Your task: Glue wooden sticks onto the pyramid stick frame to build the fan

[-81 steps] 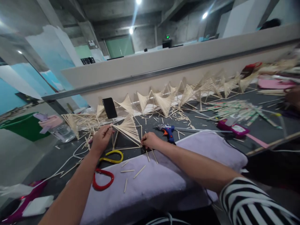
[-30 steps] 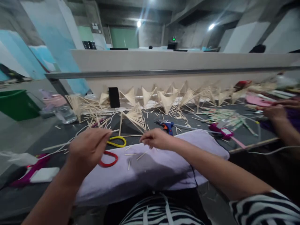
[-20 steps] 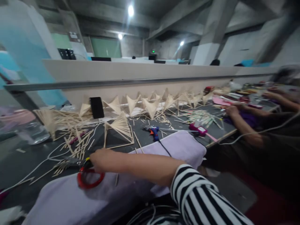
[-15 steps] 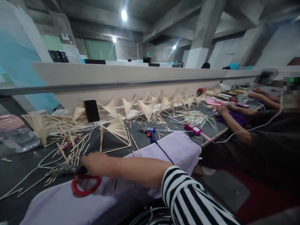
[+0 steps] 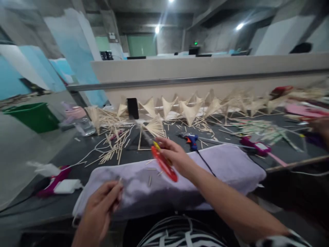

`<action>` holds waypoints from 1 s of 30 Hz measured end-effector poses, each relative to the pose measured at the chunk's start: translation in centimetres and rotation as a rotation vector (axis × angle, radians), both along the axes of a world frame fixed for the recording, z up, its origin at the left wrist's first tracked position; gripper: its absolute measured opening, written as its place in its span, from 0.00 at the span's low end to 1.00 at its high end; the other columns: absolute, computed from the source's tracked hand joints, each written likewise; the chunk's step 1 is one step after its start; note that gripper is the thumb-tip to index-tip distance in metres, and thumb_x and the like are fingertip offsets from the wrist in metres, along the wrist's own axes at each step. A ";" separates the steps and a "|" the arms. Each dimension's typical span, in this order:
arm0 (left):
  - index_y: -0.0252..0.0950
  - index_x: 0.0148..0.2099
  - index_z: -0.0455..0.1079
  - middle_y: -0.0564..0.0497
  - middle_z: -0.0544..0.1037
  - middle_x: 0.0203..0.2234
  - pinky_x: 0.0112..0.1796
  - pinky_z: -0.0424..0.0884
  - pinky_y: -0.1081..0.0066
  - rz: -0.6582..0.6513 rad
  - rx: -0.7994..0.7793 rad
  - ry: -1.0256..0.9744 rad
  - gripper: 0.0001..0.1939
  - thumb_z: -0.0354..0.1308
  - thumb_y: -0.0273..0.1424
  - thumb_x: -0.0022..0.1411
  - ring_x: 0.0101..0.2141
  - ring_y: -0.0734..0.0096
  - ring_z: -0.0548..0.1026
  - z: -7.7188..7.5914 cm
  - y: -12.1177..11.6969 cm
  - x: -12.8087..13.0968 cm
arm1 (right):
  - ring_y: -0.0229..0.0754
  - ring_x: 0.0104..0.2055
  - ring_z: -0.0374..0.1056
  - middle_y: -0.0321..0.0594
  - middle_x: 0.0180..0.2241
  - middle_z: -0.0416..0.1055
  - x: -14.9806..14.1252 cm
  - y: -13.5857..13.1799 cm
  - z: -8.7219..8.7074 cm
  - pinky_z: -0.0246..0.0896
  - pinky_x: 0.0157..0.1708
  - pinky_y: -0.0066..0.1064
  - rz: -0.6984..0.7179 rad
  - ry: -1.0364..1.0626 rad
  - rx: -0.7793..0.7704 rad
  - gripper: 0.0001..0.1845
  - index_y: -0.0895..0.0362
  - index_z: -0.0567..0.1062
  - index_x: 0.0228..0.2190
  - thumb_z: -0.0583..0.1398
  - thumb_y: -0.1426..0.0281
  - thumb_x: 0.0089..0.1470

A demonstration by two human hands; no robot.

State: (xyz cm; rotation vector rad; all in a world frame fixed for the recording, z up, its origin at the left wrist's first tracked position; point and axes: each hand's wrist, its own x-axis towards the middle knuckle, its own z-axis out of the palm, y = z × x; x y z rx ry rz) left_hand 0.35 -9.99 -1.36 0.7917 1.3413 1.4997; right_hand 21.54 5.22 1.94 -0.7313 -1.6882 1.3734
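My right hand (image 5: pixel 172 152) is closed round a pair of scissors (image 5: pixel 164 165) with red handles; the blades point up and to the left. Low on the left, my left hand (image 5: pixel 102 202) is pinched above a lilac cloth (image 5: pixel 136 199), and what its fingertips hold is too small and blurred to make out. Short cut pieces of stick (image 5: pixel 149 180) lie on the cloth between the hands. Beyond the scissors, a fan-shaped stick model (image 5: pixel 155 127) stands on the dark table, partly hidden by the blades.
Loose sticks (image 5: pixel 113 151) and a white cable lie left, near a water jug (image 5: pixel 83 123). A blue glue gun (image 5: pixel 191 140) rests behind the cloth, a phone (image 5: pixel 132 108) stands upright, and stick models line the partition. A co-worker's hand (image 5: pixel 321 128) shows far right.
My view has turned left. My right hand has lifted the scissors from beside the left stick pile and brought them above the cloth. My left hand has come into view.
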 end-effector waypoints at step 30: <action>0.32 0.30 0.65 0.58 0.63 0.16 0.17 0.44 0.82 -0.287 -0.026 -0.199 0.11 0.65 0.30 0.46 0.15 0.88 0.53 3.1 6.5 10.4 | 0.43 0.45 0.61 0.45 0.46 0.61 9.1 -9.0 0.1 0.55 0.45 0.32 -0.175 -0.782 0.331 0.33 0.49 0.60 0.53 0.50 0.82 0.46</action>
